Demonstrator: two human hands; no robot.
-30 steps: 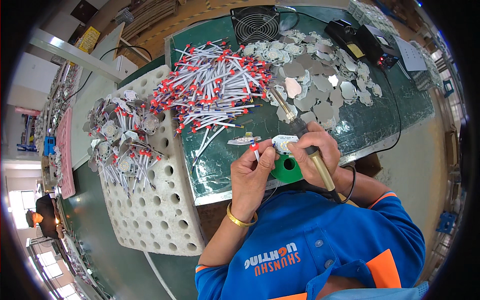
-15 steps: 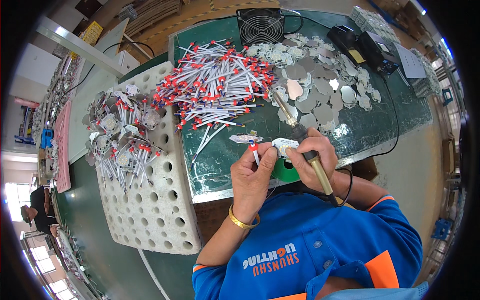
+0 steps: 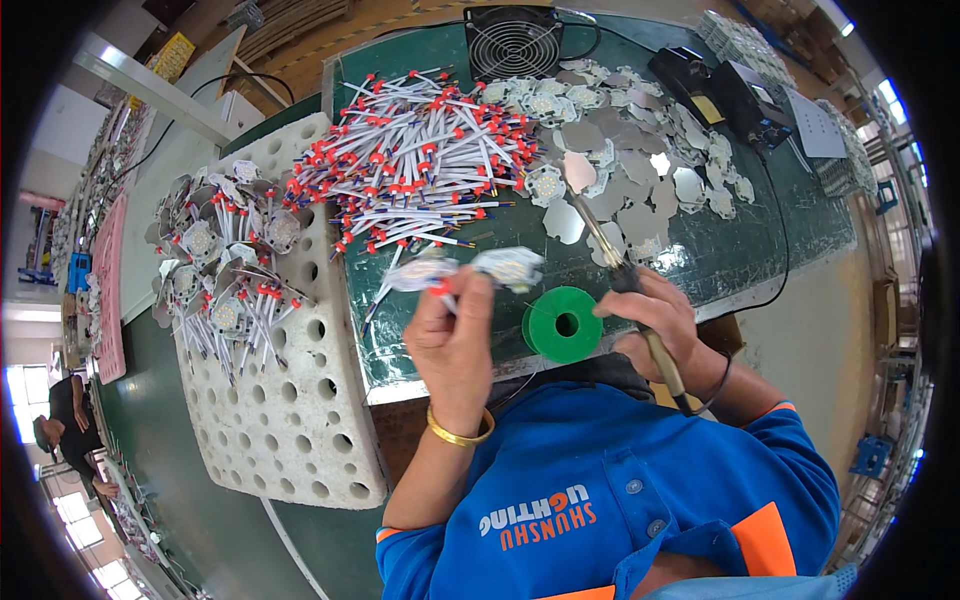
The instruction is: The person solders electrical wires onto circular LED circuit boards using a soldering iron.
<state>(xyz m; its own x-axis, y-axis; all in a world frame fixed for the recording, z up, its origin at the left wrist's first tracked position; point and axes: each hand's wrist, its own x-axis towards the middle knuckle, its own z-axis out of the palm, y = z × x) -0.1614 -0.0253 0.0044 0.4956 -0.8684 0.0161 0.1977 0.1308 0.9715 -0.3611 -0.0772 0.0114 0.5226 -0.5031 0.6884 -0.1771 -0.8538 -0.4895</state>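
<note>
My left hand (image 3: pixel 448 345) is closed, pinching two small LED boards near the table's front edge. The left LED board (image 3: pixel 420 274) has a white cable with a red collar against it; the right LED board (image 3: pixel 510 266) shows at my fingertips, blurred by motion. In my right hand (image 3: pixel 660 320) is a soldering iron (image 3: pixel 612 252), its metal tip pointing up and left over the loose boards. A green solder spool (image 3: pixel 545 342) lies between my two hands, touched by neither.
A heap of white cables (image 3: pixel 420 150) with red collars lies beyond my left hand. Loose LED boards (image 3: pixel 640 190) spread to its right, beside a fan (image 3: pixel 513 45) and a black soldering station (image 3: pixel 750 105). Wired boards (image 3: pixel 225 250) stand in a perforated white block (image 3: pixel 285 420) at left.
My left hand has moved left with both boards, away from the right hand. My right hand has let go of the right board and keeps the soldering iron; the green spool is now uncovered.
</note>
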